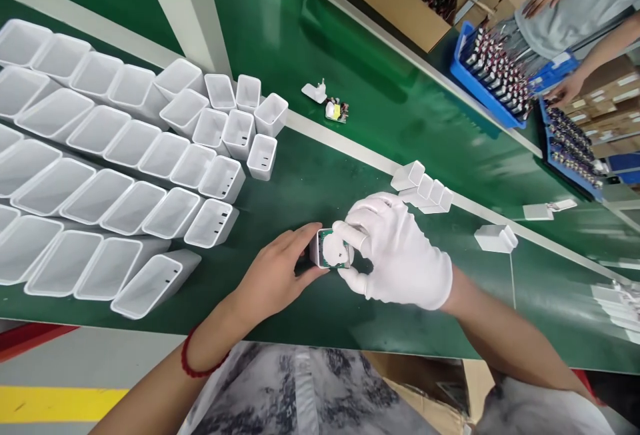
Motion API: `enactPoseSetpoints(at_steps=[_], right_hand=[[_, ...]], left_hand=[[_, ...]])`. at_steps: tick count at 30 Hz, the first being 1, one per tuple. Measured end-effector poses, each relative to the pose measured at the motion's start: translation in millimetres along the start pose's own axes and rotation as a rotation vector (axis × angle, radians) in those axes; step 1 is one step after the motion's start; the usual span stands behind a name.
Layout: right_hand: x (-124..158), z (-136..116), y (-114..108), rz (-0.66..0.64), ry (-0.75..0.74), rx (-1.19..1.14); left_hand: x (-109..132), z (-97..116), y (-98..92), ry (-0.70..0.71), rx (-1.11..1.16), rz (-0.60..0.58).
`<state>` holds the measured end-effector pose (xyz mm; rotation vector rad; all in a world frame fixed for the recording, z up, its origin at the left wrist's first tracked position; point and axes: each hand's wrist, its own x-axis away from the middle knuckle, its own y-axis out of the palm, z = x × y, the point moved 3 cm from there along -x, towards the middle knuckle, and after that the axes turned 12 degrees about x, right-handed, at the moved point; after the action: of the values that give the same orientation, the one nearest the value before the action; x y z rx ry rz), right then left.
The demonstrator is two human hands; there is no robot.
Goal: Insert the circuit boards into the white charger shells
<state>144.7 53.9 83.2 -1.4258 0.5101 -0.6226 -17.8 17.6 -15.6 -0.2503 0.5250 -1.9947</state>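
My bare left hand (275, 274) grips a small white casing (315, 252) low over the green table, thumb and fingers on either side of its open end. In that opening sits a green circuit board with a round white part (334, 249) on it. My right hand (397, 252), in a white glove, has its thumb and fingers closed at the board's right edge and on the white part. How deep the board sits inside the casing is hidden by the fingers.
Rows of open white casings (117, 205) fill the table's left side. Beyond my hands lie a circuit board with a plug piece (315, 92) and several small casings (434, 195). Past the rail, a person's hand reaches to a blue tray (570, 148).
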Motion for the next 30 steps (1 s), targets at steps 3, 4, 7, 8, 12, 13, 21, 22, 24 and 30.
enactPoseSetpoints(at_steps=[3, 4, 7, 8, 12, 13, 21, 22, 24, 30], right_hand=[[-3, -5, 1, -0.047, -0.008, 0.065], [-4, -6, 1, -0.067, -0.012, 0.088], [-6, -10, 1, -0.086, -0.025, 0.138], [-6, -11, 0, -0.086, -0.028, 0.148], [-8, -13, -1, -0.101, -0.017, 0.18], [-8, -14, -1, -0.103, -0.016, 0.185], [-12, -14, -1, -0.067, -0.011, 0.174], [-12, -14, -1, -0.063, -0.009, 0.172], [-12, -13, -1, -0.061, -0.009, 0.165], [-14, -14, 0, -0.068, -0.02, 0.146]], left_hand=[[0, -1, 0.8, 0.01, -0.006, 0.01], [0, -1, 1.0, 0.013, -0.005, 0.012], [0, -2, 1.0, 0.023, 0.005, 0.012], [0, -1, 0.8, 0.026, 0.006, 0.012], [-1, 0, 0.0, 0.043, 0.004, 0.013], [-1, 0, 0.0, 0.044, 0.006, 0.012], [0, -1, 0.2, 0.048, 0.007, 0.008], [0, -1, 0.3, 0.05, 0.008, 0.007], [-1, -1, 0.6, 0.052, 0.009, 0.005], [-1, -3, 1.7, 0.058, 0.011, 0.003]])
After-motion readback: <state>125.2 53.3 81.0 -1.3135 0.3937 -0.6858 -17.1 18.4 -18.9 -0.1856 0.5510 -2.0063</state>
